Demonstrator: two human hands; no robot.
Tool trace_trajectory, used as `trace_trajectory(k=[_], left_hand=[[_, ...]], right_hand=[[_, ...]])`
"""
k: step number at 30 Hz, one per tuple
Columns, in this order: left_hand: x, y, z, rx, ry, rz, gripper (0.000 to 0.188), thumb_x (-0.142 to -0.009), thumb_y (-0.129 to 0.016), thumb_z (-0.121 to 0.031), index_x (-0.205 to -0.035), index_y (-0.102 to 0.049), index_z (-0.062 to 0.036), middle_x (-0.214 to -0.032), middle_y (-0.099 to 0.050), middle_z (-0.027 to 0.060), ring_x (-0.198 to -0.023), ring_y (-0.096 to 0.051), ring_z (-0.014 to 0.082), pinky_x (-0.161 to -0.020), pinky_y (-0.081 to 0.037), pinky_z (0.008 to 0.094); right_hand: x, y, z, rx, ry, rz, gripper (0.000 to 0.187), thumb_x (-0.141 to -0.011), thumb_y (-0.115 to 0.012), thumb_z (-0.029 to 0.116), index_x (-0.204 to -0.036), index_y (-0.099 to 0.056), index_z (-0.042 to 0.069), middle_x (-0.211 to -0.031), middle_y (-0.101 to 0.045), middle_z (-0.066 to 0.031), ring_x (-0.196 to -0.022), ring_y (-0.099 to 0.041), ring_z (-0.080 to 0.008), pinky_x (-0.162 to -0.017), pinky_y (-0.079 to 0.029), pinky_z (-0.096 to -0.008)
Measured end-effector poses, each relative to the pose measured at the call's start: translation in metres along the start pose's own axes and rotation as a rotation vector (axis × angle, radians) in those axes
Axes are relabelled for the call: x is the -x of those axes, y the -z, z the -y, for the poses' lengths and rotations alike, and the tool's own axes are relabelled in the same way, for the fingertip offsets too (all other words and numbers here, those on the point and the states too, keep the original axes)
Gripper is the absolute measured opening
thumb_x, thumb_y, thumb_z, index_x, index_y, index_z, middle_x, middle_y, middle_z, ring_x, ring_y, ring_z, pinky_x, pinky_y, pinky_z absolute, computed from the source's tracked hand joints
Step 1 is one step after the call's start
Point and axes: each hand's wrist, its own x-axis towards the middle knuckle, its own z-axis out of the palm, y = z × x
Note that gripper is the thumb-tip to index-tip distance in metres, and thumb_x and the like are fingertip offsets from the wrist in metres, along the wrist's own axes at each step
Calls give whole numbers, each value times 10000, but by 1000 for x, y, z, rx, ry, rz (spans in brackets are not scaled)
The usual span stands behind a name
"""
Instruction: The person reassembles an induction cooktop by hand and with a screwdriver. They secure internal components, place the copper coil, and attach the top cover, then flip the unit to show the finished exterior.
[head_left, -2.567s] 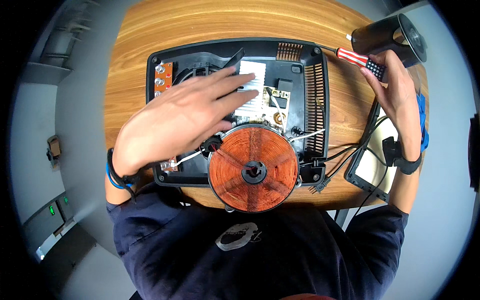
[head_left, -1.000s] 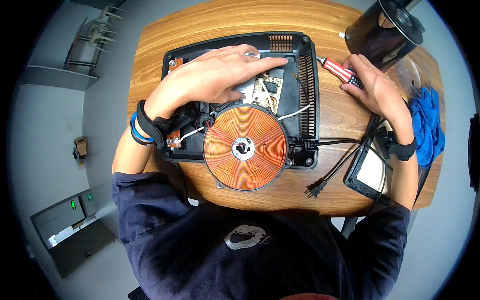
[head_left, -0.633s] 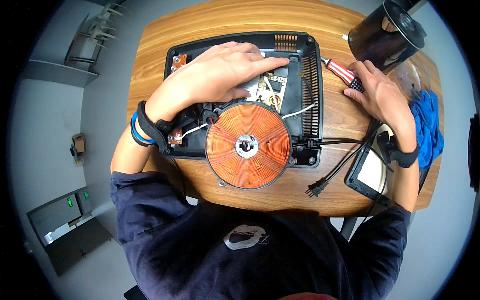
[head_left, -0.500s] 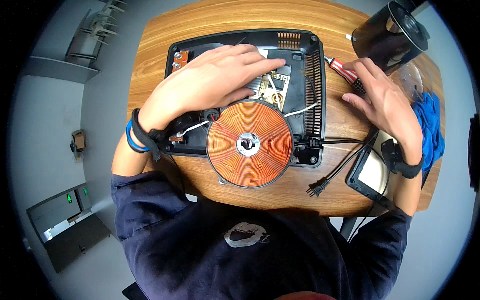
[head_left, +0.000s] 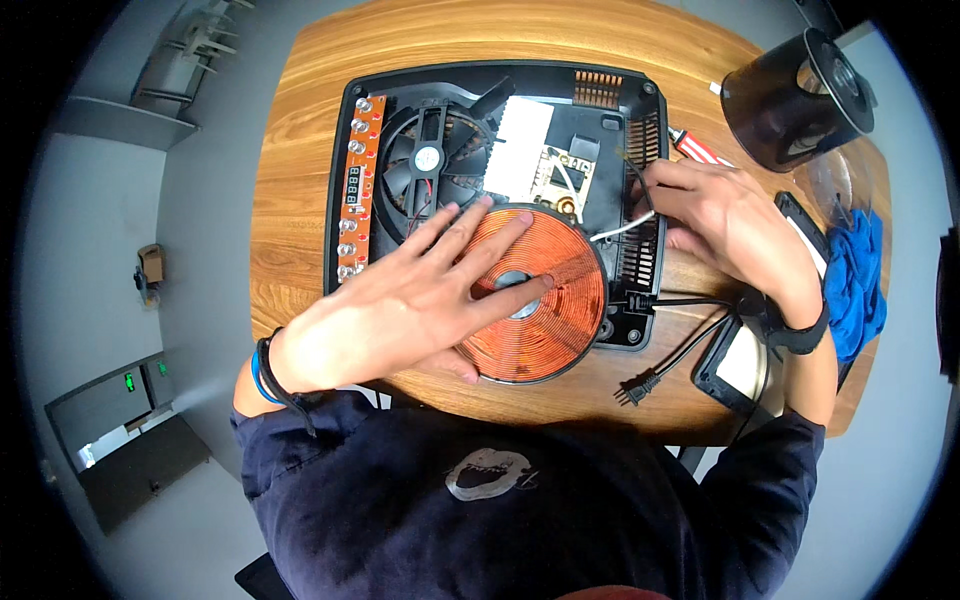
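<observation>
On the table lies the opened black housing [head_left: 470, 70] of an induction cooker. Its round copper coil [head_left: 560, 310] rests over the near side, the rim jutting past the housing's front edge. My left hand [head_left: 430, 300] lies spread across the coil, palm down. At the right slotted wall, my right hand [head_left: 715, 220] has its fingers bent over the top edge and its thumb on the outer side. A white wire [head_left: 622, 228] from the coil ends close to those fingertips. Inside are a fan [head_left: 430, 160], a white heat sink [head_left: 520, 145], a circuit board [head_left: 568, 180] and an orange display board [head_left: 352, 190].
A screwdriver with a red-and-white handle [head_left: 700, 148] lies behind my right hand. Farther right stand a dark cylindrical container [head_left: 790, 100] and a blue cloth [head_left: 855, 280]. A power plug [head_left: 637, 388] and a black-framed panel [head_left: 735, 360] lie at the near right.
My left hand has come down from above the circuit board onto the coil, uncovering the fan. My right hand has moved left from the screwdriver to the housing wall. The housing has shifted slightly.
</observation>
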Motion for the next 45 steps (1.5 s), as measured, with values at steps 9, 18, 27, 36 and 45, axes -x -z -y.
trace_trajectory(k=[9, 18, 27, 36, 45], left_hand=[[-23, 2, 22, -93, -4, -46, 1039, -777, -833, -551, -1704, -503, -221, -1839, -339, 174, -1677, -327, 492, -1386, -296, 594], [-32, 10, 30, -159, 46, -73, 893, -866, -820, -445, -1677, -540, -200, -1783, -430, 149, -1661, -377, 439, -1365, -335, 590], [-32, -2, 19, -216, 82, -62, 1000, -776, -967, -266, -1670, -532, -150, -1751, -437, 231, -1632, -403, 484, -1338, -368, 601], [-33, -10, 19, -271, 57, -125, 648, -956, -698, -75, -1595, -587, -87, -1720, -467, 252, -1598, -449, 508, -1241, -501, 571], [-30, -3, 33, -179, -7, -106, 900, -786, -871, -71, -1624, -544, -84, -1745, -441, 159, -1579, -470, 509, -1193, -554, 553]], right_hand=[[-5, 1, -25, -19, -78, -85, 259, -863, -798, -6, -1119, -760, 16, -1293, -787, -74, -1142, -754, -372, -921, -613, -488], [18, 27, -29, 48, -119, -215, 469, -951, -735, -39, -1409, -694, 53, -1259, -745, -174, -1074, -772, -380, -972, -629, -465], [-3, 18, 32, -104, 58, 20, 714, -809, -932, 207, -1473, -692, 99, -1570, -626, -129, -1417, -644, -387, -1169, -568, -515], [-18, 4, 53, -79, 7, 116, 843, -807, -934, 234, -1586, -630, 120, -1669, -515, -170, -1553, -490, -430, -1237, -515, -539], [-23, -4, 65, -10, -22, 107, 814, -860, -900, 183, -1596, -566, 84, -1647, -504, -178, -1588, -441, -426, -1221, -533, -508]])
